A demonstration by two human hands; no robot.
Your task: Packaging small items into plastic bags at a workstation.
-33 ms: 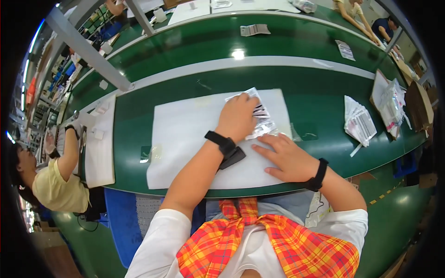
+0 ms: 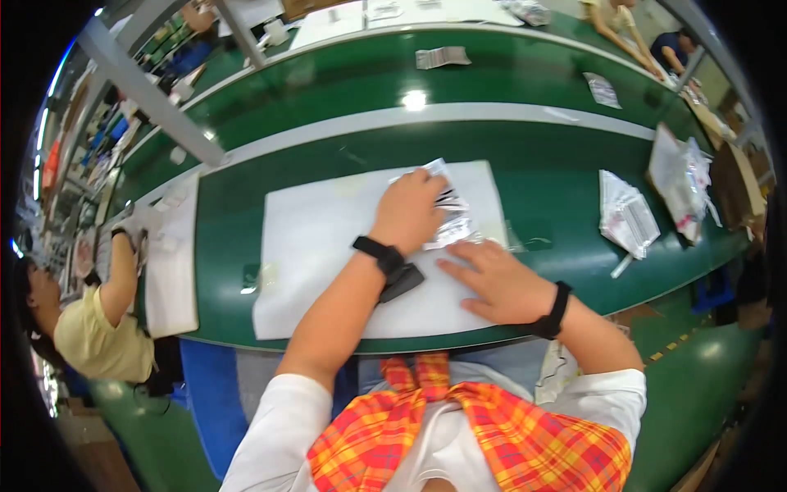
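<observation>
A shiny silver packet with dark stripes lies on the white sheet, toward its far right part. Over the packet's left side is my left hand, its fingers bent and close together, holding it against the sheet; part of the packet is hidden under them. My right hand rests palm down at the packet's near edge with fingers spread, the fingertips touching or just beside it. Both wrists wear black bands, and a small dark block sits at the left one.
Flat printed packets lie fanned on the green table to the right, beside an upright cardboard piece and clear plastic bags. Two more packets lie beyond the pale rail. At left, a co-worker sits near another white sheet.
The whole view has shifted slightly, so the table and its things sit a little further left. Both hands keep their places at the silver packet.
</observation>
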